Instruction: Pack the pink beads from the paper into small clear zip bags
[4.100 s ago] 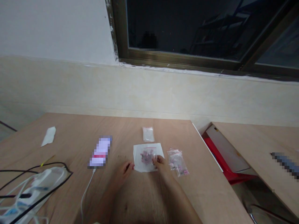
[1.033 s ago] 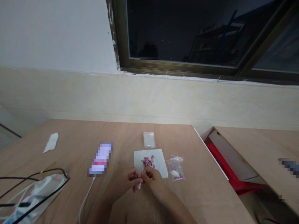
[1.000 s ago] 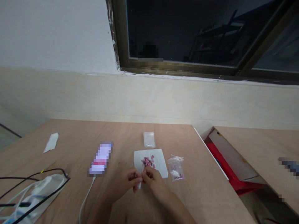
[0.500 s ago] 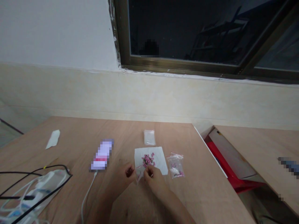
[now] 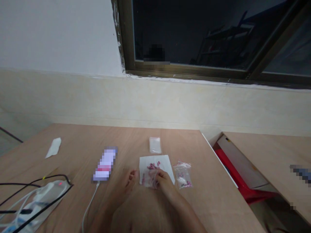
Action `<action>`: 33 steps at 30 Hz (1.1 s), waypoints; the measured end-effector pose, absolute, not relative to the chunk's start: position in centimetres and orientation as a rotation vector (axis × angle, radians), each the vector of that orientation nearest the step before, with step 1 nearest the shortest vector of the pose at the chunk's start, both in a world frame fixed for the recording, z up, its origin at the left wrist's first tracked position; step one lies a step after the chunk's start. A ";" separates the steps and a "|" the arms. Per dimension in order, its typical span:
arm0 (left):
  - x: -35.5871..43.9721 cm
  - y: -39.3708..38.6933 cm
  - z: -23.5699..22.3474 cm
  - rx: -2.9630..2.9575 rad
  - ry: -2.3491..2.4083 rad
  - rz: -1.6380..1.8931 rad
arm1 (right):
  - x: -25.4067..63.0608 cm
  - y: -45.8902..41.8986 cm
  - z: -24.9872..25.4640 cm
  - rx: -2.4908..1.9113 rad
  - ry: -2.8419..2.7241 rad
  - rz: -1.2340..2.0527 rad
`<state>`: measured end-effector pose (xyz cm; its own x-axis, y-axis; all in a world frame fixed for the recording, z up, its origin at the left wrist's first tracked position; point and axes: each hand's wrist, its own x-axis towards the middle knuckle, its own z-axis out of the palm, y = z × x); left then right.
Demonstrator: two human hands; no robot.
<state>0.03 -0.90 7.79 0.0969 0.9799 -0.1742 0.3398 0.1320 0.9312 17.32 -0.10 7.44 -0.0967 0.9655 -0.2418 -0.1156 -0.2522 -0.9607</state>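
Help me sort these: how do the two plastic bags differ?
The right bag holds small pink pieces and white bits; the far bag shows no pink, only a whitish look. The right bag lies tilted and crumpled beside the paper; the far bag sits straighter beyond it. Both are clear plastic, lying flat on the wooden table.

Plywood table [image 5: 77,145] | white paper sheet [image 5: 145,168] | clear plastic bag [image 5: 155,145] | pink-beaded plastic bag [image 5: 182,175] | phone [image 5: 104,165] | paper scrap [image 5: 53,147]
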 end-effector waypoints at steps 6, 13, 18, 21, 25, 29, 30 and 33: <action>0.1 -2.1 5.7 1.196 1.247 0.664 | 16.2 -1.1 5.4 -1.124 -0.962 1.664; -0.9 -1.7 3.9 1.141 1.370 0.848 | 16.4 -2.6 2.7 -1.268 -0.931 1.446; -1.2 -1.6 3.7 1.084 1.390 0.887 | 16.0 -2.6 1.6 -1.327 -0.978 1.556; -1.2 -1.3 3.7 1.050 1.375 0.895 | 16.0 -2.1 1.2 -1.348 -0.943 1.591; -1.4 -0.6 3.2 0.976 1.323 0.911 | 16.5 -1.5 0.9 -1.273 -0.902 1.637; -1.6 0.1 3.0 0.949 1.296 0.876 | 16.8 -1.2 0.7 -1.212 -0.865 1.686; -1.7 0.2 3.0 0.946 1.297 0.866 | 16.9 -1.2 0.7 -1.204 -0.858 1.693; -1.8 0.4 3.5 0.938 1.297 0.849 | 16.9 -1.1 0.6 -1.184 -0.833 1.702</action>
